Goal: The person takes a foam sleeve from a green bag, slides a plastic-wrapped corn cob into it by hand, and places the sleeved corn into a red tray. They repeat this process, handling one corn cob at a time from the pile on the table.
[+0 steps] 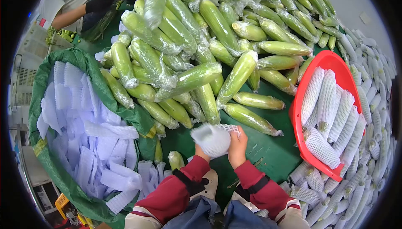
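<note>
Near the middle of the green table (268, 149), close to my body, both hands are raised on one white foam net sleeve (211, 139).

Right hand (237, 147): fingers curled together and closed on the sleeve's right edge, thumb side towards me. The grip looks firm and is, in my judgement, set at the rim so that the mesh mouth can be pulled wide.

Left hand (202, 152): only the heel and wrist show. The rest is covered by the sleeve, which it touches and supports from the left. I cannot tell how far its fingers are spread, nor whether a cob is already inside the mesh.

Placement, as assessed:
- Green sack (63, 178) at near left, mouth rolled open, filled with loose white sleeves (88, 145). It probably stands open on that side so that the left hand can reach in without looking.
- Pile of film-wrapped corn cobs (197, 49), far centre, spilling towards me. Its nearest cobs lie just beyond my hands, within easy reach.
- One bare cob (176, 160) lies near my left wrist, beside the sack.
- Red tub (331, 59) on the right holds sleeved cobs (331, 107) laid side by side. I judge that it is kept on the right hand's side to collect them.
- A heap of further sleeved cobs (368, 116) runs along the right edge, outside the tub.

Another person (67, 7) is at the far left, arm extended, well apart from my hands.
</note>
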Demonstrator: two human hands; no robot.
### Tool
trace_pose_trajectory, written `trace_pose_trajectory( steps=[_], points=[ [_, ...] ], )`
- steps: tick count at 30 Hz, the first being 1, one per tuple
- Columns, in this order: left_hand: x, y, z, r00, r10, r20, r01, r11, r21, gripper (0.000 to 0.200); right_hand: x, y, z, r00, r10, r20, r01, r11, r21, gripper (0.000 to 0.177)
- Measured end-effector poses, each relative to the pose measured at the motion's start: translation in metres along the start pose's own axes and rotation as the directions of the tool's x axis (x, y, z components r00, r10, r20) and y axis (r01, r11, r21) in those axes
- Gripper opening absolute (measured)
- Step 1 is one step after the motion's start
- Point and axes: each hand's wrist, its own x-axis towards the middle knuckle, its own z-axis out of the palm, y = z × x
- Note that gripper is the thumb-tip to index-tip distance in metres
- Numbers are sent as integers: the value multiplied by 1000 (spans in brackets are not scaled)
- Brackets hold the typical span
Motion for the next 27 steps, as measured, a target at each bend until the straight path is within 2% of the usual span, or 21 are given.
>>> trace_pose_trajectory(
  steps=[1, 2, 4, 5, 9, 11, 14, 15, 18, 19, 22, 23, 24, 25, 26, 27],
  points=[
    [-18, -2, 31, 979, 200, 42, -190, 812, 551, 35, -2, -20, 6, 999, -27, 22, 29, 993, -110, 8],
    [-28, 3, 55, 990, 140, -6, -113, 820, 561, 36, -1, -38, 10, 997, -56, 48, 65, 974, -218, 9],
    [-40, 16, 91, 996, 25, -88, 30, 821, 570, 40, -2, -59, 12, 993, -52, 107, 81, 956, -282, 9],
    [-42, 20, 96, 997, 5, -78, 39, 834, 550, 39, -3, -69, 12, 989, -54, 139, 96, 944, -316, 9],
    [-55, 21, 89, 998, 45, -44, -20, 885, 465, 38, -25, -102, 14, 968, -73, 241, 173, 886, -430, 8],
    [-58, 18, 81, 997, 58, -58, -30, 917, 398, 39, -35, -104, 12, 965, -62, 255, 163, 905, -394, 7],
    [-61, 10, 64, 991, 53, 124, -103, 891, 443, 38, -53, -121, 11, 953, -129, 273, 227, 902, -366, 6],
    [-82, 14, 91, 961, -54, 270, -33, 951, 309, 38, -60, -125, 9, 948, -160, 274, 256, 895, -364, 6],
    [-109, 10, 99, 948, -286, 137, 242, 933, 266, 37, -81, -126, -4, 944, -176, 280, 272, 895, -354, 5],
    [-115, 6, 92, 943, -296, 152, 255, 937, 241, 38, -86, -122, -13, 923, -197, 330, 329, 848, -415, 8],
    [-128, 0, 88, 928, -279, 247, 197, 930, 309, 36, -100, -100, -37, 914, -254, 317, 380, 811, -446, 11],
    [-129, -5, 76, 969, -193, 151, 115, 901, 418, 34, -101, -89, -48, 915, -240, 324, 377, 794, -476, 21],
    [-128, 2, 77, 977, -197, 80, 101, 762, 640, 34, -106, -94, -45, 978, -55, 202, 113, 950, -292, 26],
    [-121, 16, 80, 981, -190, 24, 91, 571, 816, 35, -111, -105, -40, 982, 151, 115, -145, 988, -61, 31],
    [-115, 18, 91, 976, -151, 156, -90, 374, 923, 38, -105, -108, -55, 834, 412, 368, -502, 843, 194, 43],
    [-108, 20, 101, 952, -109, 285, -268, 149, 952, 41, -98, -111, -70, 558, 609, 564, -819, 513, 256, 55]
  ],
)
